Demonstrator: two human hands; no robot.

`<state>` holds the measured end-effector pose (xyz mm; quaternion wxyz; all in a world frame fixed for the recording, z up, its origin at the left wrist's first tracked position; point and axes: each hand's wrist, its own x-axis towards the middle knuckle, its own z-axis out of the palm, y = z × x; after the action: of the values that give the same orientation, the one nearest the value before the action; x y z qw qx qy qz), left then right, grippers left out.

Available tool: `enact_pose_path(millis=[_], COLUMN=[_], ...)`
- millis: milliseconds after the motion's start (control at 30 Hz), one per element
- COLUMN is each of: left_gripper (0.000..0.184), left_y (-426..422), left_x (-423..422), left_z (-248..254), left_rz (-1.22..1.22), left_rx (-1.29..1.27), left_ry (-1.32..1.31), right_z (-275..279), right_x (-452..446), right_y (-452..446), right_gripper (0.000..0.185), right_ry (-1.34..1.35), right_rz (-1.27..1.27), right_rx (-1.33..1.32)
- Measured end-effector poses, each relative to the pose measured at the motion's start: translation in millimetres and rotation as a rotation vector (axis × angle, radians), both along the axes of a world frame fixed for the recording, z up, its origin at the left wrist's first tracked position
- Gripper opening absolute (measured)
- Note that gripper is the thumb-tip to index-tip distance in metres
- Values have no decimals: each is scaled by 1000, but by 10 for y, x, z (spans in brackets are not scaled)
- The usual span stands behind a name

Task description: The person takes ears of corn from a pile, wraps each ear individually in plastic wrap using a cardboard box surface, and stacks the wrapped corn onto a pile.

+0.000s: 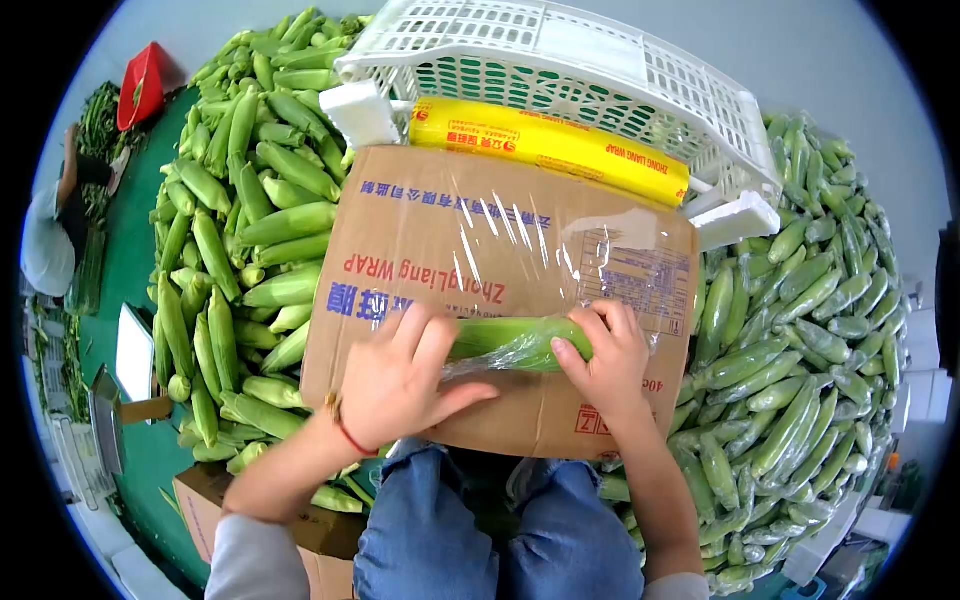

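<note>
A green ear of corn in its husk lies across the cardboard top, partly covered in clear plastic wrap. My right hand grips its right end, with the thumb on the near side and the fingers over the far side. At the left end is my left hand, its thumb stretched out apart from the bent fingers; the fingertips touch or nearly touch the corn. Clear film shines on the printed cardboard box beneath. Beyond it, a yellow roll of plastic wrap is held between white foam end blocks.
Unwrapped corn is heaped on the left, wrapped corn on the right. Behind the roll stands a white plastic crate. A red basket and another person are at far left. An open carton sits near my knees.
</note>
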<state>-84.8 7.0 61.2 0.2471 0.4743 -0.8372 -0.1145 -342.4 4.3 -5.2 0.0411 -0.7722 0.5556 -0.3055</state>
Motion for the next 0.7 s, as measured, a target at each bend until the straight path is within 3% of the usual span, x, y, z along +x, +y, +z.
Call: enact_pose_path(millis=[100,167,200,300,367,433,467,500,567,633,667,700], left_gripper=[20,14,12,7,11,13,13,16,39,62,76,75], left_y=[325,247,123,-530,-876,-827,-677,-458,-42,385,467,455], left_x=[374,575,590,380,106,-225,-318,-374,-328,-205,-228,-237], left_z=[-432,-331,-253,30,-371,-553,-505,-396,-122,-242,-250,-278], left_rz=[54,-109,-58,-29,-70,-130,-87,-46,-104,-166,-121,-99], left_rx=[152,144,168,-111,161,122,127,135,530,159,287,240], left_ry=[-145,28,139,0,-212,-408,-358,-310,-327,-211,-200,-220], right_z=[34,9,3,7,6,22,19,92,312,301,339,352], right_x=[40,34,26,23,24,24,22,45,105,102,119,140], right_y=[1,6,-9,-58,-85,-99,-90,-34,112,273,339,401], right_gripper=[32,31,30,28,26,26,27,29,33,39,40,41], right_ry=[4,10,8,-14,-43,-60,-69,33,233,49,2,-45], right_rz=[-35,-19,2,47,59,25,3,-39,-105,-40,-42,-39], right_rx=[12,19,15,-1,-9,40,70,247,592,571,537,507])
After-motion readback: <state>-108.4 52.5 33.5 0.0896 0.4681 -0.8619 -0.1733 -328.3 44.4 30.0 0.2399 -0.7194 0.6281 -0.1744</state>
